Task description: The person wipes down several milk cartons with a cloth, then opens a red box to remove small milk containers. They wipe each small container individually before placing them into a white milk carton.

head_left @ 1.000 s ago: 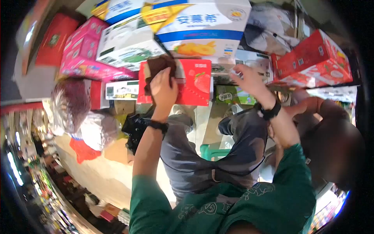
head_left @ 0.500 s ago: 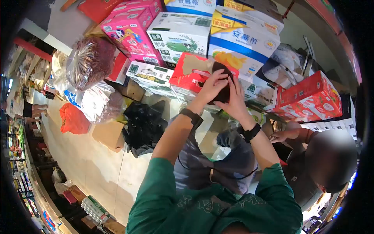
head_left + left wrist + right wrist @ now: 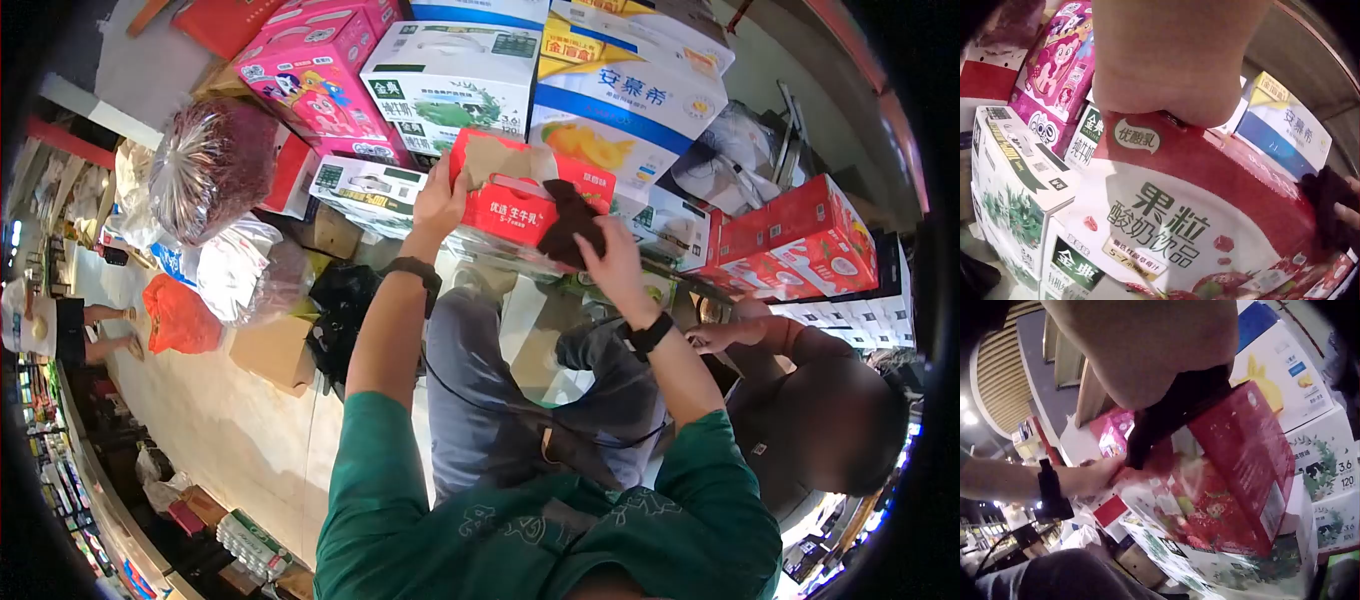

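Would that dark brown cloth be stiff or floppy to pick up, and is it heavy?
The dark brown cloth would probably be floppy: it bunches and creases under the right hand. It looks likely to be light, being small beside the red carton. Rolling seems unlikely, given its crumpled, irregular shape.

The head camera looks forward and down past the torso [image 3: 540, 545]; both wrist cameras closely face the red carton [image 3: 500, 215], common to all views.

安慕希 on blue-white carton [image 3: 630, 110], 果粒 on red box [image 3: 1197, 206]
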